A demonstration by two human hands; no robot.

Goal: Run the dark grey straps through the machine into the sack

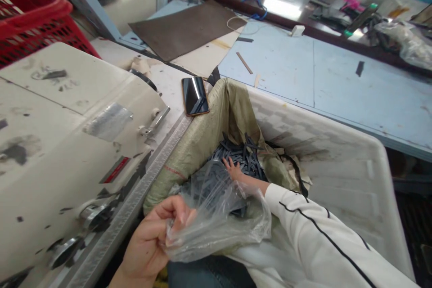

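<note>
My left hand (153, 234) pinches the edge of a clear plastic bag (219, 234) at the lower middle. Reaching forward past the bag's crumpled mouth, my right hand (233, 172) has its fingers spread. It lies by a heap of thin dark grey strips (249, 157), some of them seen through the plastic. Whether the right palm presses on the strips I cannot tell. The heap sits in an olive woven sack (192, 148), draped inside a large white bin (344, 157).
On the left stands a cream machine (67, 112) with a metal ruler (162, 157) along its edge. A phone (195, 96) lies by the sack. Behind are a light blue table (280, 63), a brown sheet (189, 27) and a red basket (43, 13).
</note>
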